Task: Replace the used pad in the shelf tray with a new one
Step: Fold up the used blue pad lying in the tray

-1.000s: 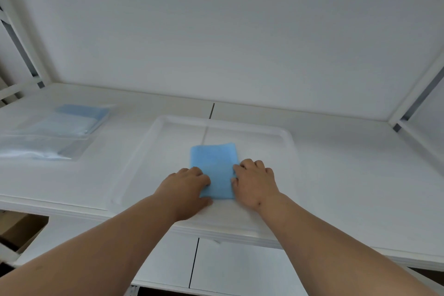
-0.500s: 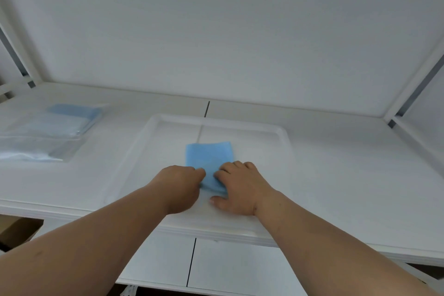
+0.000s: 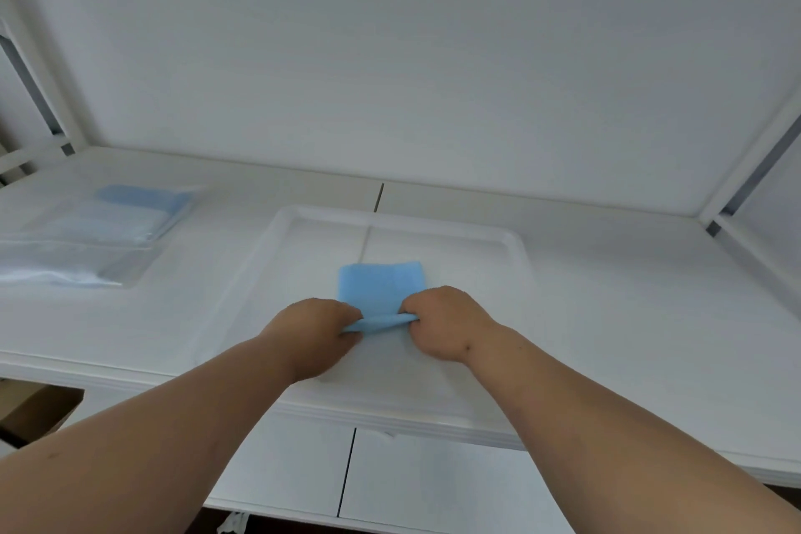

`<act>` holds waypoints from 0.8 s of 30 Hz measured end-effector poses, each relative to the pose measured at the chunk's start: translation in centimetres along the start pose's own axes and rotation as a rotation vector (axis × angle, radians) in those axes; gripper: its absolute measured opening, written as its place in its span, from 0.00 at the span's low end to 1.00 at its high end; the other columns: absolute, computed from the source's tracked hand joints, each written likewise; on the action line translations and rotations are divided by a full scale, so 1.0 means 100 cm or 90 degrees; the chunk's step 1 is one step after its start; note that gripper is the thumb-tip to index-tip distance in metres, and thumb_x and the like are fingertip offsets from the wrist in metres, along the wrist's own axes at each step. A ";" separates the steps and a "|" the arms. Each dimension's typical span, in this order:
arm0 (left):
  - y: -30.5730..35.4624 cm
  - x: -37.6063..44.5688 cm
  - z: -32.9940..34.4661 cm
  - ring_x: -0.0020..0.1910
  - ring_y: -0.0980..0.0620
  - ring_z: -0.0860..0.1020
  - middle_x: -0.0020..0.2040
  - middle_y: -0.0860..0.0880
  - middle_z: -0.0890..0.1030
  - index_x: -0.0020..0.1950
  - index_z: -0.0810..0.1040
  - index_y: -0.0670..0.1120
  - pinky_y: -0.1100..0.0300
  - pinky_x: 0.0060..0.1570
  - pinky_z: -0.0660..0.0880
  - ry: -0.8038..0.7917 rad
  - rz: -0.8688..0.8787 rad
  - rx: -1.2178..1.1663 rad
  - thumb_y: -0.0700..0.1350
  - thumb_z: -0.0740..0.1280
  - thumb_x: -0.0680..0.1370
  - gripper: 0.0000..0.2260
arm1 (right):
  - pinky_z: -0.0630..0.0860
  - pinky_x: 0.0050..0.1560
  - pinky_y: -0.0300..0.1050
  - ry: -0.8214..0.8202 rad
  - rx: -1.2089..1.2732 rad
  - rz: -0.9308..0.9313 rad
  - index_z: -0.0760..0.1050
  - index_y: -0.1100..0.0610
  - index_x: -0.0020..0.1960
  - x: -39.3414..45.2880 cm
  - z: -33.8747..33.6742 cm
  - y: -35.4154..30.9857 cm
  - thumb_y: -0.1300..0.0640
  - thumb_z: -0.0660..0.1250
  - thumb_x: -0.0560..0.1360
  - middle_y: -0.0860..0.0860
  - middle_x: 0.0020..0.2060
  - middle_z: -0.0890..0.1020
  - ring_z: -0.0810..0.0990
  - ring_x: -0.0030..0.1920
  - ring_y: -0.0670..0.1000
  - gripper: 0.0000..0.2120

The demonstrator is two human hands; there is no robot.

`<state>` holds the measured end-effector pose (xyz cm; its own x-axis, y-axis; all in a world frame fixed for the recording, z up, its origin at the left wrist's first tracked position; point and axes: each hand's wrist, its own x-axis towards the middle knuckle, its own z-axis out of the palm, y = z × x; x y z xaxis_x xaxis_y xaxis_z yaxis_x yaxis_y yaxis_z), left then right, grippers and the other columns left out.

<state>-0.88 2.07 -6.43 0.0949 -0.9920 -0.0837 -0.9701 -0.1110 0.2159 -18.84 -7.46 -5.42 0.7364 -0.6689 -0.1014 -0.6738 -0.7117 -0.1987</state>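
Observation:
A folded blue pad (image 3: 381, 286) lies in the middle of a clear plastic tray (image 3: 498, 238) on the white shelf. My left hand (image 3: 312, 330) pinches the pad's near left corner. My right hand (image 3: 446, 321) pinches its near right corner. Between the two hands the pad's near edge is lifted a little off the tray and curled up. The far part of the pad still rests flat on the tray.
A clear plastic bag with light blue pads (image 3: 99, 234) lies on the shelf (image 3: 650, 295) at the left. White frame posts stand at both sides, and the shelf above hangs low. A lower shelf (image 3: 433, 486) and a cardboard box (image 3: 34, 408) show below.
Both hands went from pressing flat beside the pad to closing on its near corners. The near edge has come up off the tray.

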 end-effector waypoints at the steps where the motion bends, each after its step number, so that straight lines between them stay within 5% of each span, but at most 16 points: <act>1: 0.000 0.001 -0.002 0.51 0.49 0.77 0.50 0.50 0.81 0.56 0.79 0.49 0.56 0.51 0.73 -0.003 -0.012 -0.038 0.54 0.60 0.80 0.12 | 0.72 0.47 0.48 -0.010 0.037 0.018 0.79 0.55 0.50 0.001 -0.001 0.003 0.61 0.59 0.74 0.53 0.48 0.82 0.78 0.49 0.56 0.11; 4: -0.003 0.004 -0.008 0.42 0.51 0.75 0.37 0.53 0.76 0.48 0.80 0.48 0.59 0.43 0.70 -0.033 -0.027 -0.145 0.54 0.61 0.80 0.12 | 0.70 0.42 0.43 -0.021 0.165 0.076 0.79 0.55 0.46 0.001 -0.005 0.010 0.60 0.62 0.75 0.51 0.43 0.80 0.75 0.44 0.51 0.07; 7: -0.008 0.011 -0.014 0.34 0.52 0.69 0.31 0.52 0.70 0.37 0.72 0.45 0.59 0.37 0.65 -0.044 -0.071 -0.245 0.53 0.63 0.79 0.16 | 0.62 0.34 0.43 -0.003 0.315 0.139 0.69 0.56 0.35 0.000 -0.011 0.014 0.60 0.65 0.74 0.51 0.34 0.72 0.68 0.35 0.50 0.10; 9: -0.011 0.015 -0.016 0.32 0.51 0.66 0.31 0.50 0.67 0.34 0.66 0.46 0.58 0.35 0.62 -0.030 -0.102 -0.305 0.54 0.64 0.79 0.18 | 0.61 0.34 0.43 0.005 0.378 0.161 0.67 0.57 0.36 0.002 -0.012 0.016 0.59 0.66 0.74 0.51 0.35 0.70 0.66 0.35 0.50 0.10; 12: -0.013 0.024 -0.015 0.34 0.48 0.69 0.34 0.46 0.72 0.37 0.70 0.42 0.57 0.37 0.64 0.006 -0.134 -0.331 0.55 0.62 0.79 0.19 | 0.62 0.36 0.43 0.032 0.430 0.186 0.68 0.58 0.41 0.007 -0.009 0.018 0.57 0.65 0.76 0.52 0.39 0.72 0.68 0.38 0.50 0.08; 16: -0.014 0.038 -0.010 0.44 0.41 0.80 0.42 0.42 0.81 0.42 0.73 0.39 0.55 0.40 0.69 0.052 -0.162 -0.367 0.54 0.61 0.80 0.18 | 0.64 0.38 0.44 0.068 0.444 0.244 0.61 0.55 0.37 0.017 -0.003 0.021 0.55 0.62 0.78 0.49 0.36 0.69 0.66 0.36 0.50 0.14; 20: -0.017 0.047 -0.003 0.37 0.48 0.75 0.36 0.48 0.76 0.37 0.69 0.46 0.56 0.37 0.68 0.057 -0.210 -0.417 0.53 0.66 0.78 0.15 | 0.68 0.44 0.48 0.075 0.406 0.282 0.62 0.53 0.36 0.031 0.001 0.023 0.54 0.58 0.80 0.50 0.39 0.71 0.70 0.42 0.53 0.14; 24: -0.019 0.054 0.000 0.39 0.47 0.76 0.39 0.46 0.78 0.39 0.71 0.45 0.55 0.41 0.71 0.035 -0.263 -0.475 0.48 0.65 0.78 0.11 | 0.62 0.33 0.42 0.075 0.316 0.260 0.62 0.54 0.39 0.042 -0.002 0.019 0.55 0.54 0.81 0.47 0.35 0.68 0.67 0.36 0.50 0.12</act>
<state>1.47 -3.12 -7.32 0.4383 -0.8623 -0.2538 -0.4558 -0.4566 0.7640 -17.06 -11.64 -6.06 0.3969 -0.9035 -0.1616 -0.7684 -0.2308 -0.5968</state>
